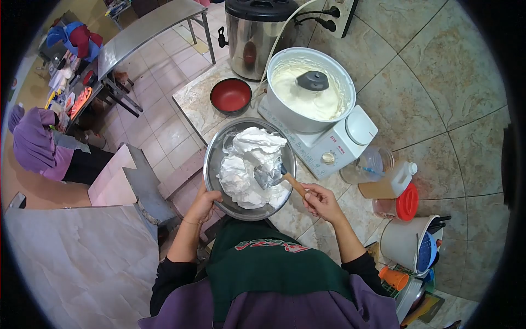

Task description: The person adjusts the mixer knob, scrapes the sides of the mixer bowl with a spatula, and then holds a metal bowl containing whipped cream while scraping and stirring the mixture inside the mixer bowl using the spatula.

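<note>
My left hand (203, 204) is closed on the near left rim of a metal mixing bowl (210, 181), with the thumb over the edge. A fluffy white whipped mass (238, 183) fills much of the bowl. In my right hand (322, 203) is the wooden handle of a spatula (295, 185). Its blade lies in the white mass, smeared with it. Just beyond the bowl stands a white stand mixer (335, 151). The mixer's tub (276, 109) holds a pale creamy mixture (287, 74), with a dark grey knob rising in its middle.
A red bowl (231, 96) and a steel urn (256, 38) stand at the counter's far left. To the right are a yellowish jug (389, 181), a red-lidded jar (402, 203) and a white bucket (402, 241). Two people (41, 140) work at the left.
</note>
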{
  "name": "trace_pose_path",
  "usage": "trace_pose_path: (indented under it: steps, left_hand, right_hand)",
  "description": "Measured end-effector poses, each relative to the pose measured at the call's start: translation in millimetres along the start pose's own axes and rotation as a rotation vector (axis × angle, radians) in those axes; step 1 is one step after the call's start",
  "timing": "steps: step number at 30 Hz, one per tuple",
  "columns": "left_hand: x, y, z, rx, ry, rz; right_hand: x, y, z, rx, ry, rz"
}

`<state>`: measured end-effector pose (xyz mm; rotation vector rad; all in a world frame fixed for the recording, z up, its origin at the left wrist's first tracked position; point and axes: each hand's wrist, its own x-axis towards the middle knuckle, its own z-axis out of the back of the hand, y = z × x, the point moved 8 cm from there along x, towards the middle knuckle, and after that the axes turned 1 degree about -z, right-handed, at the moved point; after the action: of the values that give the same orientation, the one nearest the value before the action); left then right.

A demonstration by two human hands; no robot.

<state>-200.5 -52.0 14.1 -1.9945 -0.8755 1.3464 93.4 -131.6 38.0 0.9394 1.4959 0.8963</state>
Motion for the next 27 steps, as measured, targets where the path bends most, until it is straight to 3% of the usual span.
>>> trace_pose_path:
  steps: [8,12,20,22,25,27]
  left_hand:
    - [13,8,-1,-0.155,-0.017,-0.093]
    - [13,9,-1,-0.161,-0.004,-0.085]
    - [11,16,-1,-0.171,0.053,-0.072]
    - [12,19,1,-0.172,0.034,-0.081]
    - [13,23,5,-0.163,0.013,-0.066]
    - [13,26,6,-0.15,0.011,-0.034]
  right_hand:
    - [-9,59,17,0.042,-0.07,0.069]
    - [0,91,39,-0.045,-0.264,0.187]
    - [19,139,76,-0.561,-0.673,0.578]
    - [21,146,63,-1.056,-0.692,0.704]
    - [21,143,61,-1.154,-0.668,0.506]
    - [19,143,61,-1.109,-0.654,0.518]
